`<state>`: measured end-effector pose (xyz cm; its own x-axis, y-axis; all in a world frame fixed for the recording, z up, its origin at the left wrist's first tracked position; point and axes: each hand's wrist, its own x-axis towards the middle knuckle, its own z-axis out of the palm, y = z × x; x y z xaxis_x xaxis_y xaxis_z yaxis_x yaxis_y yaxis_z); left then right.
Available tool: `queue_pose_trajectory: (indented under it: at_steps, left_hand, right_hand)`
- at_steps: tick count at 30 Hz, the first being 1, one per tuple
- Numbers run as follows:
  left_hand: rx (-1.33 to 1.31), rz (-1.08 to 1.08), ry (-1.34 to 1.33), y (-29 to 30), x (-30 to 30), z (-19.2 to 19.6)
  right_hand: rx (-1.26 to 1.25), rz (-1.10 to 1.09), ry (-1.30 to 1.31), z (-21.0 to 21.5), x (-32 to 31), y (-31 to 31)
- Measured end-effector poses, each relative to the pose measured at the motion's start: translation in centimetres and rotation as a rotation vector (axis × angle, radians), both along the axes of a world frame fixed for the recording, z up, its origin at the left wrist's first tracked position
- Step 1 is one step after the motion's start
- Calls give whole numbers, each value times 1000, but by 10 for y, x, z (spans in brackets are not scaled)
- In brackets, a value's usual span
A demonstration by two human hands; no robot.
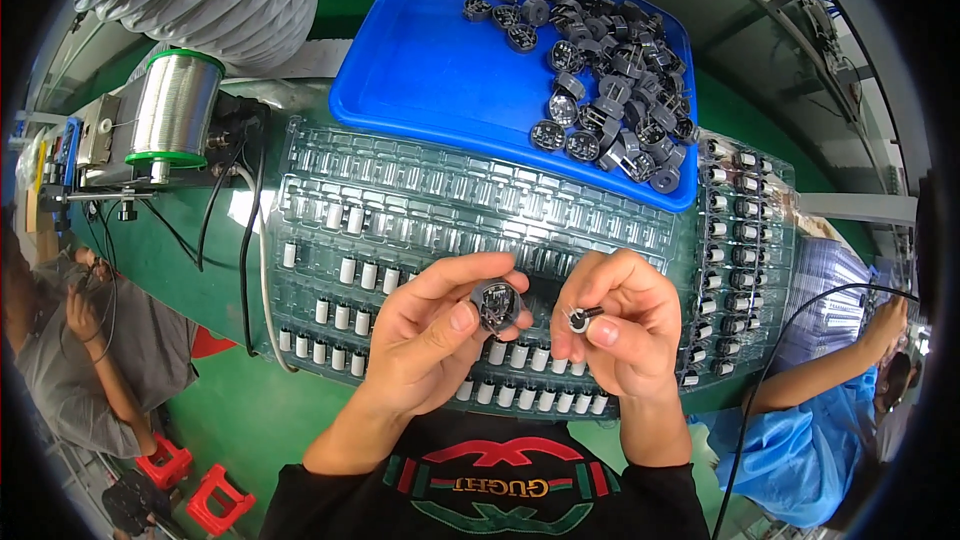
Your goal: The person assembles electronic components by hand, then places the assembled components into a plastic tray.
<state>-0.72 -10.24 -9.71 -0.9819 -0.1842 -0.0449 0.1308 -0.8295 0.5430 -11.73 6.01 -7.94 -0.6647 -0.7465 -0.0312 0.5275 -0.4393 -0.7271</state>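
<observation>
My left hand grips a round dark grey plastic housing between thumb and fingers, its open face with small electronic parts inside turned toward me. In my right hand, thumb and forefinger pinch a small cylindrical capacitor, its thin wire leads pointing toward the housing. The two parts are a short gap apart. Beneath both hands lies a clear plastic blister tray, with rows of white-and-black capacitors in its nearer slots. Many of its far slots hold none.
Behind the tray stands a blue bin with a heap of grey housings on its right. Another tray of capacitors is at right. A solder wire spool, cables and a ribbed duct are at left. People work on both sides.
</observation>
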Motion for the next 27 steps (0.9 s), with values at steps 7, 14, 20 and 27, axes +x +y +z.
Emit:
queue_pose_trajectory:
  at_steps: [7,14,20,27]
  left_hand:
    - [47,14,4,2,2,-1]
    - [17,25,13,0,0,-3]
    - [-11,11,74,-1,2,-6]
    - [-18,25,5,3,2,4]
  right_hand:
    - [140,-89,361,6,6,1]
    - [253,-162,360,16,14,3]
    - [389,-308,1060,18,10,-4]
    - [395,-300,1227,19,11,-7]
